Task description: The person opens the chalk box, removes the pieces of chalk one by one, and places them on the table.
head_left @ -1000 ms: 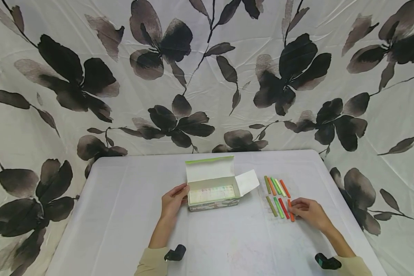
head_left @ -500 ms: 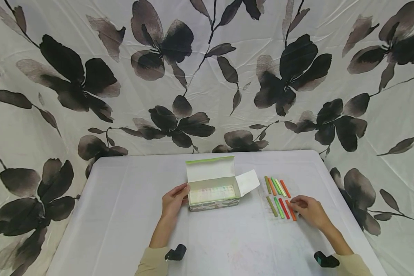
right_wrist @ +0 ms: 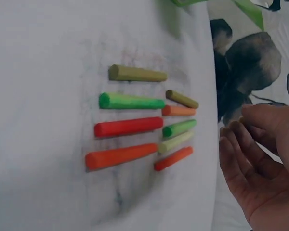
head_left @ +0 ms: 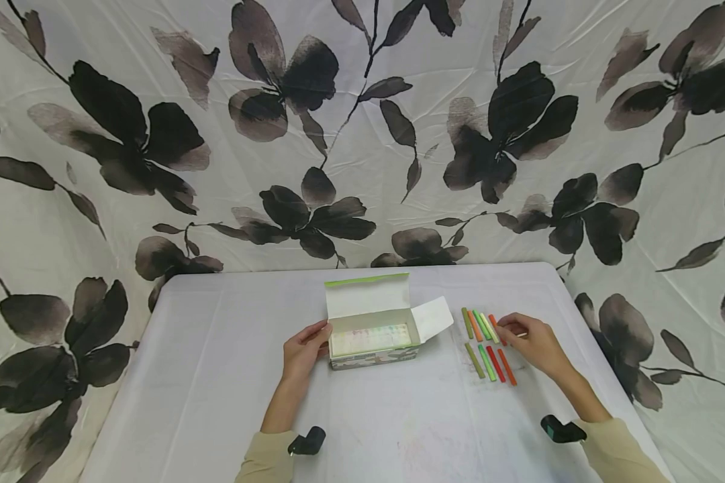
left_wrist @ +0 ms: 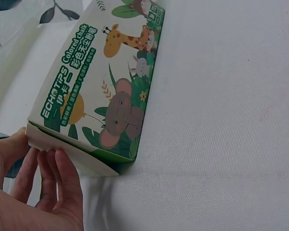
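A chalk box (head_left: 374,361) printed with animals stands with its lid up and its right flap folded out. Inside lies a pale insert (head_left: 371,337) with faint coloured marks. My left hand (head_left: 302,352) pinches the box's left end flap (left_wrist: 77,156) between thumb and fingers. To the right, coloured chalk sticks lie in two rows. The orange chalk (right_wrist: 120,157) ends the near row, beside a red chalk (right_wrist: 129,127). Over the far row's right end hovers my right hand (head_left: 534,342), close to a red-orange chalk (right_wrist: 173,159); its loosely bent fingers hold nothing.
A white cloth covers the table (head_left: 205,376), with faint chalk smudges around the sticks. Behind it hangs a floral curtain (head_left: 399,221). Black wrist cameras (head_left: 307,441) sit at both sleeves.
My right hand has let go of the near row's orange chalk, which now lies slanted, and has moved away to the far row. The left hand and box have stayed put.
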Action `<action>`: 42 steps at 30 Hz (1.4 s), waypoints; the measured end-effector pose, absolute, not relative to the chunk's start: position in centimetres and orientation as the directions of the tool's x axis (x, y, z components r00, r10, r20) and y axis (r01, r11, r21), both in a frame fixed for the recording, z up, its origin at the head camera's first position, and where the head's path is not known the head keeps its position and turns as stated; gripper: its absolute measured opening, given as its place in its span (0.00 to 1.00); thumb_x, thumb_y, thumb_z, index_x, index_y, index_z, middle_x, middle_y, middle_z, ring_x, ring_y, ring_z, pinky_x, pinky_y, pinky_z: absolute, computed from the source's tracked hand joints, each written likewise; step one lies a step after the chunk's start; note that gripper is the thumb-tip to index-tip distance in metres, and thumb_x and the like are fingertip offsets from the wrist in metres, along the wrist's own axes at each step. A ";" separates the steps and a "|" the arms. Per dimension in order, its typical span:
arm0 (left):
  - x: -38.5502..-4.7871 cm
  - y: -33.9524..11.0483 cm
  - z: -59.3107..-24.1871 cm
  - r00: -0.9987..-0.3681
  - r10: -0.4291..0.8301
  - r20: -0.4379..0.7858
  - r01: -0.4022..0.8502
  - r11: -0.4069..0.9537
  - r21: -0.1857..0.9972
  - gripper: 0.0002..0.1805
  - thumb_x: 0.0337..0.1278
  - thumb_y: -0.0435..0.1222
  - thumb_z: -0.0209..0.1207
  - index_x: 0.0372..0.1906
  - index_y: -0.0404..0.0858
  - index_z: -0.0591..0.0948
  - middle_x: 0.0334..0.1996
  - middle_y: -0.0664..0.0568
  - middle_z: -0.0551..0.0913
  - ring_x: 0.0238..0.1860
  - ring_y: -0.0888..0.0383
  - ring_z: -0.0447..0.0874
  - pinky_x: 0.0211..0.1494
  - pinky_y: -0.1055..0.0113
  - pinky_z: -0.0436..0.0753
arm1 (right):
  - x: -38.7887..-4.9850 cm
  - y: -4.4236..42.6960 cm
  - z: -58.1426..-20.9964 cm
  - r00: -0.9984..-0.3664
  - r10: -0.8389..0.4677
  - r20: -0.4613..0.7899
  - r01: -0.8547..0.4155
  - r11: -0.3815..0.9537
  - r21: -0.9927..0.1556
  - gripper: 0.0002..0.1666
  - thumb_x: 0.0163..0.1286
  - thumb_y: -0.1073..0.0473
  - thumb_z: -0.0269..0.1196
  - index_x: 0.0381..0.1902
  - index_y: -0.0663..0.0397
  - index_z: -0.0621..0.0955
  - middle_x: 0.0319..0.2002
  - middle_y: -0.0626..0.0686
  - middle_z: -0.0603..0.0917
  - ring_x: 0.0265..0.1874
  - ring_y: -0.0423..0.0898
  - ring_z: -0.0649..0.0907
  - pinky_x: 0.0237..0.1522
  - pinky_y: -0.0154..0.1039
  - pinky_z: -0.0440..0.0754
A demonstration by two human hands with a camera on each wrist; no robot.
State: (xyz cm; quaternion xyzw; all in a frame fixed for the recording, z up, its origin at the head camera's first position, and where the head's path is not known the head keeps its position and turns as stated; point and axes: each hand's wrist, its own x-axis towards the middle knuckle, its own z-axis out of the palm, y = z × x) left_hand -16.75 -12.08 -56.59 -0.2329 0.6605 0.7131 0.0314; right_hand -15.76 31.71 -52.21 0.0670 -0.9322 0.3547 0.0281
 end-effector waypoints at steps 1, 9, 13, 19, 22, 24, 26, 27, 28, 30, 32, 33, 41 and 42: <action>-16.7 -12.1 -56.6 -0.889 -0.263 -0.374 -0.353 -0.125 0.927 0.21 0.64 0.39 0.70 0.58 0.33 0.84 0.46 0.47 0.88 0.42 0.53 0.86 0.38 0.73 0.84 | -16.0 31.4 -52.0 -0.988 -0.109 0.110 -0.154 0.737 -0.658 0.09 0.72 0.63 0.68 0.46 0.63 0.85 0.36 0.53 0.87 0.36 0.50 0.87 0.34 0.34 0.83; -16.8 -12.4 -56.7 -0.889 -0.262 -0.375 -0.352 -0.131 0.927 0.21 0.64 0.38 0.70 0.58 0.32 0.84 0.45 0.48 0.89 0.37 0.59 0.85 0.37 0.73 0.84 | -17.6 29.0 -50.4 -0.967 -0.168 0.193 -0.255 0.705 -0.661 0.09 0.73 0.62 0.67 0.45 0.63 0.85 0.37 0.55 0.87 0.37 0.51 0.87 0.41 0.35 0.86; -16.8 -12.5 -56.6 -0.888 -0.262 -0.377 -0.354 -0.132 0.926 0.21 0.63 0.38 0.70 0.58 0.33 0.84 0.45 0.49 0.88 0.38 0.58 0.85 0.38 0.73 0.84 | -18.4 27.7 -49.6 -0.955 -0.206 0.213 -0.296 0.692 -0.658 0.08 0.73 0.63 0.67 0.45 0.62 0.85 0.37 0.53 0.87 0.36 0.49 0.86 0.40 0.35 0.86; -16.8 -12.6 -56.6 -0.889 -0.256 -0.380 -0.361 -0.119 0.925 0.22 0.64 0.40 0.70 0.59 0.34 0.84 0.48 0.47 0.87 0.45 0.51 0.85 0.39 0.73 0.84 | -19.5 25.6 -48.7 -0.937 -0.265 0.228 -0.349 0.672 -0.653 0.07 0.72 0.63 0.68 0.45 0.61 0.85 0.38 0.52 0.87 0.37 0.48 0.85 0.40 0.38 0.86; -16.8 -12.6 -56.5 -0.888 -0.259 -0.379 -0.359 -0.124 0.925 0.22 0.63 0.40 0.70 0.59 0.34 0.84 0.47 0.47 0.88 0.45 0.50 0.86 0.39 0.73 0.84 | -19.8 24.4 -48.2 -0.929 -0.293 0.225 -0.367 0.655 -0.661 0.08 0.72 0.63 0.68 0.46 0.62 0.85 0.39 0.54 0.88 0.39 0.49 0.86 0.42 0.42 0.87; -16.8 -12.5 -56.5 -0.888 -0.262 -0.378 -0.357 -0.125 0.926 0.22 0.63 0.39 0.70 0.58 0.34 0.84 0.46 0.48 0.88 0.44 0.51 0.86 0.39 0.73 0.84 | -20.0 23.6 -48.0 -0.924 -0.314 0.216 -0.374 0.635 -0.676 0.09 0.72 0.63 0.68 0.47 0.63 0.85 0.41 0.55 0.87 0.40 0.50 0.86 0.43 0.44 0.87; -16.8 -12.5 -56.5 -0.888 -0.263 -0.378 -0.356 -0.129 0.926 0.21 0.63 0.39 0.70 0.58 0.34 0.84 0.45 0.49 0.88 0.43 0.52 0.86 0.39 0.73 0.84 | -20.3 22.9 -48.0 -0.919 -0.335 0.210 -0.382 0.615 -0.690 0.10 0.72 0.64 0.68 0.48 0.64 0.85 0.42 0.55 0.88 0.41 0.50 0.86 0.44 0.45 0.87; -16.8 -12.5 -56.6 -0.887 -0.263 -0.379 -0.357 -0.129 0.925 0.21 0.63 0.39 0.70 0.58 0.34 0.84 0.45 0.49 0.88 0.42 0.53 0.86 0.39 0.73 0.84 | -20.4 22.5 -48.0 -0.915 -0.345 0.209 -0.387 0.603 -0.698 0.10 0.72 0.64 0.68 0.48 0.64 0.85 0.43 0.55 0.88 0.41 0.50 0.86 0.44 0.45 0.87; -16.8 -12.5 -56.6 -0.887 -0.264 -0.379 -0.357 -0.129 0.925 0.21 0.63 0.39 0.70 0.58 0.34 0.84 0.45 0.50 0.89 0.41 0.54 0.86 0.39 0.73 0.84 | -20.5 22.2 -48.1 -0.911 -0.356 0.207 -0.391 0.591 -0.705 0.10 0.71 0.64 0.68 0.48 0.63 0.85 0.43 0.55 0.88 0.42 0.50 0.86 0.44 0.45 0.87; -16.9 -12.5 -56.6 -0.888 -0.264 -0.377 -0.355 -0.128 0.926 0.21 0.63 0.38 0.70 0.58 0.34 0.85 0.45 0.50 0.89 0.40 0.55 0.86 0.38 0.73 0.84 | -20.8 21.5 -48.3 -0.900 -0.381 0.210 -0.408 0.571 -0.712 0.10 0.71 0.65 0.68 0.48 0.62 0.85 0.42 0.54 0.88 0.41 0.49 0.86 0.44 0.43 0.87; -16.9 -12.4 -56.6 -0.889 -0.264 -0.375 -0.353 -0.130 0.927 0.21 0.63 0.38 0.70 0.58 0.34 0.85 0.45 0.49 0.88 0.40 0.55 0.85 0.38 0.73 0.84 | -21.0 20.8 -48.5 -0.890 -0.401 0.216 -0.424 0.554 -0.717 0.09 0.70 0.65 0.69 0.47 0.61 0.85 0.41 0.53 0.88 0.40 0.47 0.86 0.43 0.41 0.87; -16.9 -12.4 -56.7 -0.891 -0.261 -0.371 -0.347 -0.131 0.928 0.21 0.63 0.38 0.70 0.58 0.33 0.85 0.45 0.48 0.89 0.40 0.54 0.86 0.38 0.72 0.84 | -21.1 20.5 -48.6 -0.886 -0.411 0.216 -0.429 0.545 -0.720 0.09 0.70 0.66 0.69 0.47 0.61 0.85 0.41 0.52 0.87 0.39 0.47 0.86 0.42 0.40 0.87; -17.0 -12.3 -56.8 -0.890 -0.259 -0.375 -0.350 -0.140 0.926 0.21 0.63 0.38 0.70 0.58 0.33 0.85 0.46 0.47 0.88 0.44 0.50 0.86 0.41 0.69 0.86 | -21.5 17.9 -49.5 -0.853 -0.483 0.198 -0.460 0.516 -0.723 0.12 0.70 0.65 0.69 0.48 0.65 0.85 0.41 0.54 0.87 0.39 0.47 0.85 0.43 0.40 0.86; -16.9 -12.3 -56.8 -0.891 -0.259 -0.373 -0.348 -0.139 0.927 0.21 0.63 0.38 0.70 0.58 0.33 0.85 0.46 0.47 0.88 0.44 0.50 0.86 0.41 0.69 0.86 | -21.5 17.5 -49.6 -0.849 -0.492 0.191 -0.461 0.514 -0.723 0.12 0.70 0.65 0.69 0.48 0.65 0.85 0.42 0.54 0.87 0.39 0.47 0.85 0.43 0.41 0.86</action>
